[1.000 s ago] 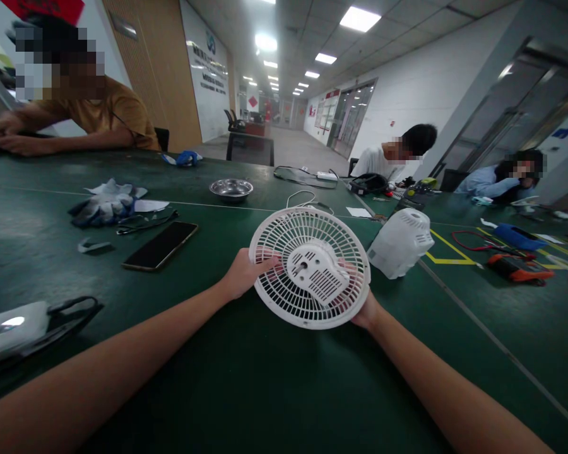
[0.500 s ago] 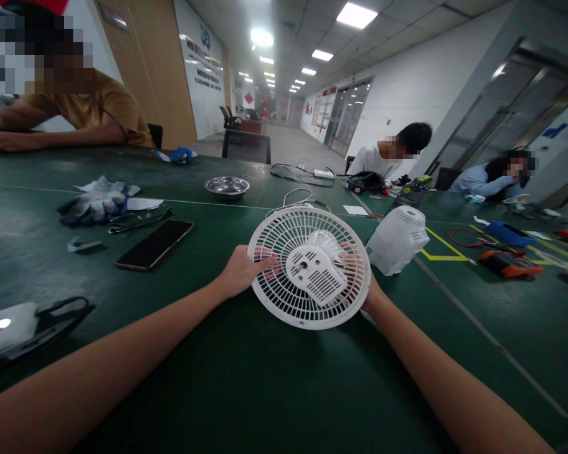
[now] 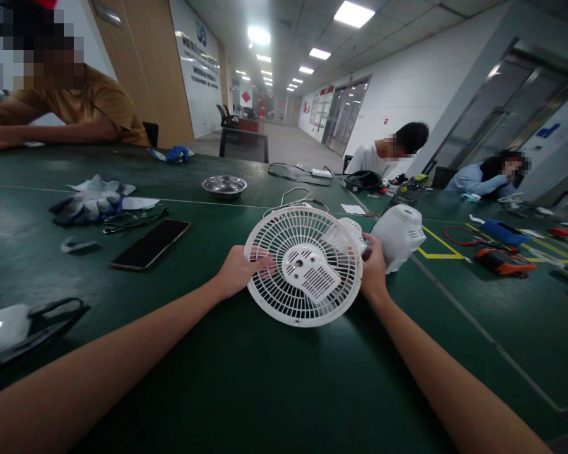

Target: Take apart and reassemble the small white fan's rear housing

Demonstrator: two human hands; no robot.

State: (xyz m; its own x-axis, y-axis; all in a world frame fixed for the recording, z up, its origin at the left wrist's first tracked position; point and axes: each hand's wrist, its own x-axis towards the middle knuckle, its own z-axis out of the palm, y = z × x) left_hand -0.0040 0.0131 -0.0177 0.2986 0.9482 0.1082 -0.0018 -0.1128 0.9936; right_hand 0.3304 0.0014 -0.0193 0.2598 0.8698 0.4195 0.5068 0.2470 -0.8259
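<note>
A round white fan grille (image 3: 264, 285) with a slotted hub is tilted up in front of me. My left hand (image 3: 234, 271) grips its left rim, thumb on the near face and fingers showing through the bars behind. At the right rim, my right hand (image 3: 375, 268) is closed on a rounded white plastic part (image 3: 355, 232) with slots, which is partly covered by the grille. Whether that part touches the grille, I cannot tell. Just beyond the right hand stands a white plastic housing (image 3: 400, 236) with vent slots on top.
To the left lie a phone (image 3: 150, 244), work gloves (image 3: 92, 200) and a white device with a strap (image 3: 4, 331). A metal bowl (image 3: 224, 185) sits farther back. An orange multimeter (image 3: 504, 260) is at right. Several people sit around the green table (image 3: 274, 391).
My right hand has come out from behind the grille to its right side, with the rounded white part in it. The left hand keeps its grip on the rim.
</note>
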